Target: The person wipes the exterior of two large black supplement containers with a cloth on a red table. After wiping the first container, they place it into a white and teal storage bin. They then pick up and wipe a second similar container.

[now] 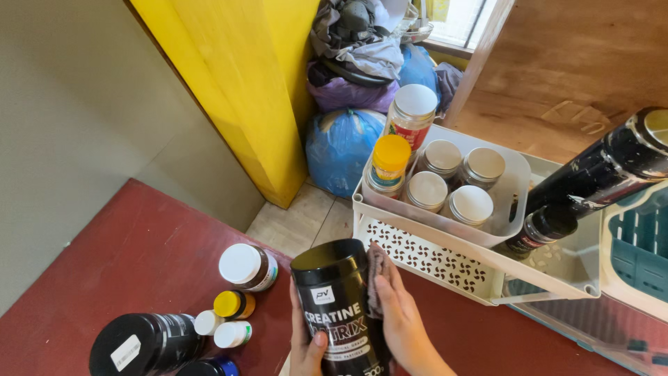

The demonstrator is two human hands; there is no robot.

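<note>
On the left of the red tabletop [104, 271] a large black tub [142, 342] lies on its side, with a blue-capped container [209, 367] just showing at the bottom edge. Just beside it stand small bottles: a brown jar with a white lid [247, 267], a yellow-capped bottle [233, 304] and two small white-capped ones [224, 329].

At centre, low in the frame, the black canister [339, 306] is held upright above the tabletop edge. The left hand [306, 345] wraps its lower body from behind, thumb pressed on the front label, fingers closed round it. The right hand [400, 317] lies flat along its right side, pressing a grey cloth [376, 278] against the wall near the lid.

Judgement on handling: a rigid plastic cylinder with a smooth glossy label, likely slippery under a cloth; weight cannot be told from here (fill level is hidden). It is wide for one hand, so the best hold is round the lower body, as the left hand has it, or under the base, not by the lid.

To the right, a white perforated tray [431, 257] carries a white bin [511, 181] of silver-lidded jars [452, 184], an orange-lidded jar [390, 159] and a tall white-lidded jar [412, 115]. A dark bottle [591, 181] leans across the far right.
</note>
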